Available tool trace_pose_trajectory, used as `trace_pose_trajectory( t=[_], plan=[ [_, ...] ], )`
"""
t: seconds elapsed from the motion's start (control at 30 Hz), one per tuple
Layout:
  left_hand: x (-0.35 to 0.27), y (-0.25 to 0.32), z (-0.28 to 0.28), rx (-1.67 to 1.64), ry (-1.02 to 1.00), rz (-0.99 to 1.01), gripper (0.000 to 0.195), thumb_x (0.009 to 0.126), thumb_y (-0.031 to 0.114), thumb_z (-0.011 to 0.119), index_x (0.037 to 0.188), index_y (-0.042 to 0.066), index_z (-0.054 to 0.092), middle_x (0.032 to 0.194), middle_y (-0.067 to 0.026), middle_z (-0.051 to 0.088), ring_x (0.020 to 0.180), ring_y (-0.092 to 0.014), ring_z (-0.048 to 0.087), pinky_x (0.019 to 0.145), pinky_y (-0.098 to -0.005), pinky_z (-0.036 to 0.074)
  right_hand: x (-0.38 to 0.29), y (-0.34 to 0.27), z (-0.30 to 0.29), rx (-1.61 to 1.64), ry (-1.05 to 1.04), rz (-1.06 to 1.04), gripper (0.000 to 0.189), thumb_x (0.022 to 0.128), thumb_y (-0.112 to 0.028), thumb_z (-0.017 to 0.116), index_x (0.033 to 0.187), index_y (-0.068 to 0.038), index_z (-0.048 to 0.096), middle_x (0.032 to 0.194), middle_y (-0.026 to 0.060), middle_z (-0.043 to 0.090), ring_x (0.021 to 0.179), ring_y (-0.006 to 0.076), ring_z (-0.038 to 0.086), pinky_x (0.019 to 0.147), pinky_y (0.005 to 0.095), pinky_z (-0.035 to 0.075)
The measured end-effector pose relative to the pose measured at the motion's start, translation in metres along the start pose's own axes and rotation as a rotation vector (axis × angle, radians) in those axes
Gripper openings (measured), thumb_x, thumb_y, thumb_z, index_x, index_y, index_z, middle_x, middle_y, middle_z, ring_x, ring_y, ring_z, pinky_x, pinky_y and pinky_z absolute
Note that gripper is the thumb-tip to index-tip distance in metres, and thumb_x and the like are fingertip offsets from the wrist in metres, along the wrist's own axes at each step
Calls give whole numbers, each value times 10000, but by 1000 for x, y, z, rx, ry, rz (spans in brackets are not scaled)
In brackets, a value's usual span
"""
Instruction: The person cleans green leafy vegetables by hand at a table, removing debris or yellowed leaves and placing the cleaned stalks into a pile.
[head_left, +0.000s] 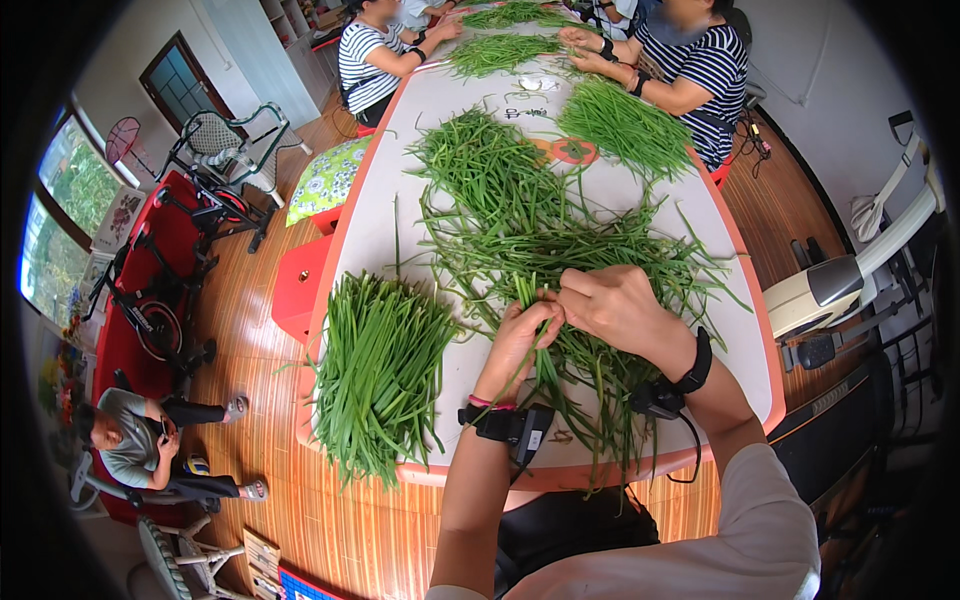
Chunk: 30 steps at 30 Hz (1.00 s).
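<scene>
A small bunch of garlic chives (529, 291) is gripped in my left hand (517, 337), with the cut ends sticking up past the thumb. My right hand (619, 307) is closed at those ends, its fingertips meeting my left ones; whatever they pinch is hidden. Beneath and beyond both hands spreads a loose, tangled heap of chives (487, 180), some trailing over the near table edge. Left of my left hand lies a neat pile of aligned chives (379, 367). Each of my wrists wears a black strap with a small device.
The pale table (367, 247) has an orange rim. Another chive pile (622, 124) lies at its far right. Two people in striped shirts (371, 52) (694, 75) work farther along. Red stools (300, 285) stand left; a seated person (142, 442) is lower left. Exercise equipment (817, 296) stands right.
</scene>
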<state>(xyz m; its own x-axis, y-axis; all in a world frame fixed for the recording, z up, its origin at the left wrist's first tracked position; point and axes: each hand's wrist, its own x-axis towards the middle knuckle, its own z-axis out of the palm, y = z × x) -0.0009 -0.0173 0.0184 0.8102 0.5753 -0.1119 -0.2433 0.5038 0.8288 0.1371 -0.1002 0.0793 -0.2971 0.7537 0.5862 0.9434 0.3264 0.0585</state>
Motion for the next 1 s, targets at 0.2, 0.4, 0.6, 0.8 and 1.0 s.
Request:
trace_pose_trajectory(
  t=[0.2,0.4,0.6,0.8,1.0],
  plan=[
    [9,-5,-8,-212,79,193,171,936,227,499,876,68,504,627,-2,429,523,-87,347,472,-210,277,-1,20,0,2,253,334,174,771,-215,669,696,-77,593,710,20,560,467,221,542,432,314,421],
    [12,-11,-21,-402,152,238,223,940,304,491,925,81,488,589,26,376,487,-78,308,436,-205,246,-22,43,28,-110,26,498,172,751,-198,676,708,-47,604,768,85,585,635,285,614,518,379,475],
    [13,-7,-25,-398,199,170,197,897,253,581,861,66,530,561,71,335,433,-38,253,391,-188,189,-31,47,43,-173,-254,491,147,721,-156,686,716,-35,601,781,122,582,647,292,625,535,389,487],
    [14,-8,-25,-425,167,118,169,839,159,651,933,39,578,548,92,320,421,-19,254,388,-187,185,-31,47,45,-191,-261,460,99,734,-107,656,722,-38,586,749,117,570,627,289,625,503,391,481],
    [14,-9,-31,-472,148,114,171,839,153,646,948,33,591,548,94,328,422,-20,258,387,-187,186,-16,40,31,-54,68,522,86,768,-73,613,852,-57,624,805,91,604,603,250,616,524,360,491]
  ],
)
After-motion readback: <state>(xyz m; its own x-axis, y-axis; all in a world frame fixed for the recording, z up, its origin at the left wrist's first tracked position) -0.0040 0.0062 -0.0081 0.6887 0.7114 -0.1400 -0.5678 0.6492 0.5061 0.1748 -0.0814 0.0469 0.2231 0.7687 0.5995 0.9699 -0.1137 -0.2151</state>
